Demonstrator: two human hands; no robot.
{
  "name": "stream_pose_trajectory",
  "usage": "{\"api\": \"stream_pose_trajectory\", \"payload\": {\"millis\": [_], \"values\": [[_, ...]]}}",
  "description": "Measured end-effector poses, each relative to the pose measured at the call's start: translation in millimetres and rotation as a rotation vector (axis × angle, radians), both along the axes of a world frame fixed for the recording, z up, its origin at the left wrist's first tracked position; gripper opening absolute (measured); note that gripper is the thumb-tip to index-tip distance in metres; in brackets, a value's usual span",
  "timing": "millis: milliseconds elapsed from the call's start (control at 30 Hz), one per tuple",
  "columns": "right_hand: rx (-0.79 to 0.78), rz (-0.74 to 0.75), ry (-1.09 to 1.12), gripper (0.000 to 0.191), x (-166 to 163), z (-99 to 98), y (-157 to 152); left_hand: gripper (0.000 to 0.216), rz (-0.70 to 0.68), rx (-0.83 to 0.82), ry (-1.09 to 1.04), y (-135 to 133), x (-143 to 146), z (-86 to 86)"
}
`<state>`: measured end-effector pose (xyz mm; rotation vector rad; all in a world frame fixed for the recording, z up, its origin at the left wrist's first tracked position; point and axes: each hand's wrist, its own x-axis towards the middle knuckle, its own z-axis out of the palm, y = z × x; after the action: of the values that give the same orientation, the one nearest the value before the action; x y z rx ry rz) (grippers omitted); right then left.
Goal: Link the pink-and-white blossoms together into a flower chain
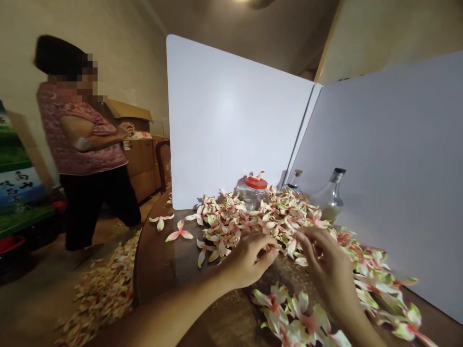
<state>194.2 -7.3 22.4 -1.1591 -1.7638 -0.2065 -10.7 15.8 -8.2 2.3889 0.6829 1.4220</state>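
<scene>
A heap of pale flowers (pixel 231 217) with pink centres and green-tinged tips covers the far part of the dark table. At the near edge of this heap, my left hand (pixel 253 258) is closed, thumb and fingertips drawn together; whatever they hold is too small to make out. To its right, my right hand (pixel 331 262) is curled in a pinch beside the flowers, its contents hidden by the fingers. Between and below the hands lies a smaller cluster of flowers (pixel 289 313). More flowers (pixel 387 289) spread along the right side, partly behind my right forearm.
Behind the heap stand a jar with a red lid (pixel 256 182) and two glass bottles, one of them tall (pixel 335 193). White panels (pixel 231 115) rise at the back and right. A person (pixel 83 135) stands at left near cardboard boxes (pixel 141 159); flowers (pixel 104 284) cover the floor.
</scene>
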Motion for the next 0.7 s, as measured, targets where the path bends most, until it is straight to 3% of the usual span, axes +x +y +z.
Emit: {"api": "stream_pose_trajectory", "payload": {"millis": [100,233,467,700], "values": [[-0.036,0.097,0.066,0.018,-6,-19.0,-24,0.020,0.000,-0.058,-0.045,-1,4,-4.5],[-0.051,0.201,0.047,0.010,-9,-33.5,-34,0.035,-0.001,-0.115,-0.064,-4,8,-7.1],[-0.093,0.234,0.017,0.014,1,-35.7,-33,0.047,-0.044,-0.148,-0.101,-9,11,-4.4],[0.005,0.228,-0.055,0.015,3,-33.2,-28,0.035,-0.031,-0.123,-0.107,-12,11,1.0]]}}
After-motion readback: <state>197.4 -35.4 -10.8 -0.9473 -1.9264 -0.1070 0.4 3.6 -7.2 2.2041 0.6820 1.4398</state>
